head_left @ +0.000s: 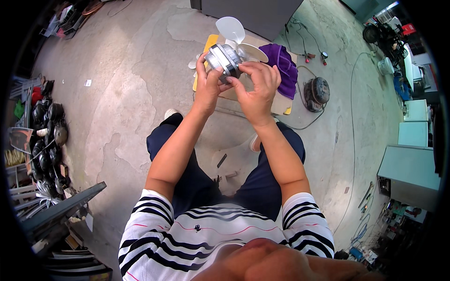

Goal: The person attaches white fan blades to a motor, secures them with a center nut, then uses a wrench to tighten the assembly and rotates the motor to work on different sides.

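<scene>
A silver fan motor (223,58) with pale fan blades (230,29) is held up in front of me, over a low cardboard-topped stand (276,102) with yellow edges. My left hand (207,88) is closed round the motor's left side, thumb across its near face. On the other side, the thumb and fingers of my right hand (257,88) are bent in against the motor's right edge. Whether a small part sits between those fingertips is too small to tell. A purple cloth (283,70) lies on the stand, just beyond my right hand.
Right of the stand, a dark round compressor (317,92) rests on the concrete floor with a cable trailing from it. Hoses with a gauge (324,55) lie farther back, near a grey cabinet (248,14). Several black compressors (44,140) are piled along the left.
</scene>
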Motion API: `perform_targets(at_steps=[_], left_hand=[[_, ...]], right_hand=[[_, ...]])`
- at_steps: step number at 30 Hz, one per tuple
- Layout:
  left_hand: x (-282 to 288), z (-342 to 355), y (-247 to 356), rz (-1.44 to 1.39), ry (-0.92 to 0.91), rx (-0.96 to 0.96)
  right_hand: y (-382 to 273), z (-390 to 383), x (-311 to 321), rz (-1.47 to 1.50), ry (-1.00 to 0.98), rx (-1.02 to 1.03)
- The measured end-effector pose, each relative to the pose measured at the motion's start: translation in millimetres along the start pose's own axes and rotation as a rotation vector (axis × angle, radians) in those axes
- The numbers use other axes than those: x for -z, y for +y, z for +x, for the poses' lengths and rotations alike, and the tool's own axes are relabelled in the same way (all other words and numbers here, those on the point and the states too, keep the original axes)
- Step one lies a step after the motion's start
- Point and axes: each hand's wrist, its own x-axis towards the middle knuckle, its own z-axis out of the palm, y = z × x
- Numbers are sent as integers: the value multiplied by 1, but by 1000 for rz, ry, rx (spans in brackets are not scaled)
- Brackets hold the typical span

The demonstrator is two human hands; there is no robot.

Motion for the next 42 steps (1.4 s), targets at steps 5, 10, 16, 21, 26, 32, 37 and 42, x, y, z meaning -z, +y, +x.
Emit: perform_targets(at_steps=[5,10,16,21,26,32,37,42], left_hand=[[-1,0,11,59,-65,-5],[-7,-4,15,186,-75,-51],[-1,0,18,49,-61,6],[-3,-1,16,147,-60,-12],[-1,0,17,117,-72,-27],[1,3,15,100,-53,-15],[-10,-3,18,277,-60,-83],[0,2,15,125,-50,-2]], right_hand=[[1,1,3,23,20,-31],[5,-2,4,18,18,-25],[1,-3,0,38,20,-21],[4,-3,1,28,24,-25],[0,-5,-2,35,40,-70],[1,-7,-3,50,11,-78],[3,-7,-2,74,-3,-92],[-1,-8,-3,63,-7,-78]])
